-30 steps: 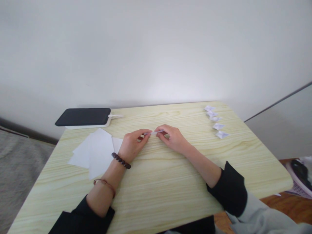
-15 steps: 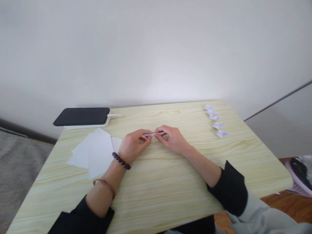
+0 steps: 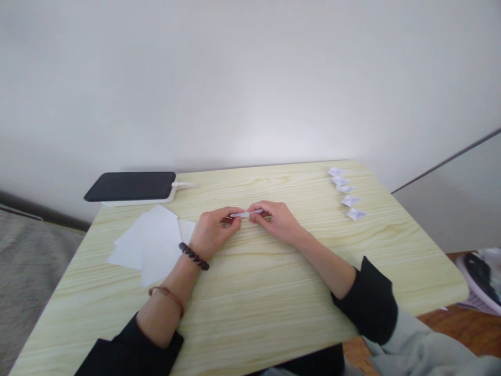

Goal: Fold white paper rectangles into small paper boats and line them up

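A small piece of folded white paper (image 3: 245,214) is held just above the middle of the table, seen nearly edge-on. My left hand (image 3: 214,230) pinches its left end between thumb and fingers. At the other end, my right hand (image 3: 274,220) grips it the same way, fingertips close to those of the left. Loose white paper sheets (image 3: 161,243) lie fanned out beside my left wrist, partly covered by it. Off to the right stand several small folded paper boats (image 3: 350,201) in a loose column.
A black-screened phone (image 3: 131,186) rests on a white block at the back left, with a white cable (image 3: 185,185) plugged in. Behind the wooden table (image 3: 250,308) rises a white wall (image 3: 250,83). A pink basket (image 3: 479,290) is on the floor at right.
The fingertips have shifted slightly on the folded paper, and a bit more of its middle shows between them. Both hands keep their hold; everything else stays put.
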Motion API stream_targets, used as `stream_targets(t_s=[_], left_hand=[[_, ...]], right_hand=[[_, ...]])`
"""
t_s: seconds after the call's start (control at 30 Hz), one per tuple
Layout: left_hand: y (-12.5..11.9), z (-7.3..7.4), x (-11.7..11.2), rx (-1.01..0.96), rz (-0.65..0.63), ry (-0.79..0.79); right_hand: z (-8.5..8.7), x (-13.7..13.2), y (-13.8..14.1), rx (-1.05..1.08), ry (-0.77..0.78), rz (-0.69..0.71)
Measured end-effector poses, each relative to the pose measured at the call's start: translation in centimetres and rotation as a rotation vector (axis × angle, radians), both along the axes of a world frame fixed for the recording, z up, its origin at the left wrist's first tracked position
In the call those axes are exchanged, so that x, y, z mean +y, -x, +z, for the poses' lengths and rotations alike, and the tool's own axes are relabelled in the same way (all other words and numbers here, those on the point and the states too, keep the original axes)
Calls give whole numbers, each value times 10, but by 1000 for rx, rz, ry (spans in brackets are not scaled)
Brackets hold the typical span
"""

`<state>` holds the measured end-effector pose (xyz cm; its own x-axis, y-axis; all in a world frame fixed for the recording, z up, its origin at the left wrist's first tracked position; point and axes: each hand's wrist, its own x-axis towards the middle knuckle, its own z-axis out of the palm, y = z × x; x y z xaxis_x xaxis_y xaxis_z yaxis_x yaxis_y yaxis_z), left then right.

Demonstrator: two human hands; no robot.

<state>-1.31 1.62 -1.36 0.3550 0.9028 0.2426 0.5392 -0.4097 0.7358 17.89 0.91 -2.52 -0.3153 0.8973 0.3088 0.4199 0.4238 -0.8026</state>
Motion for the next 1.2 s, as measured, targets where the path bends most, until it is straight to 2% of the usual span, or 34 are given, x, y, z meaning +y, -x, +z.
stream_targets(t_s=[0.2,0.4,0.6,0.93,1.2], left_hand=[[0,0,1,1,-25,16],[1,1,0,61,-8,-86],[1,0,1,64,23,-114],[1,1,-1,69,26,-123],[2,3,0,41,32,-78]], right_hand=[[3,-1,-1,-45,-84,-30],[4,-2,-2,-92,-129,-38],[1,0,-3,-85,-145,-128],[3,-3,-1,-94,-158,-59],[2,0,-3,-90,-117,-58]])
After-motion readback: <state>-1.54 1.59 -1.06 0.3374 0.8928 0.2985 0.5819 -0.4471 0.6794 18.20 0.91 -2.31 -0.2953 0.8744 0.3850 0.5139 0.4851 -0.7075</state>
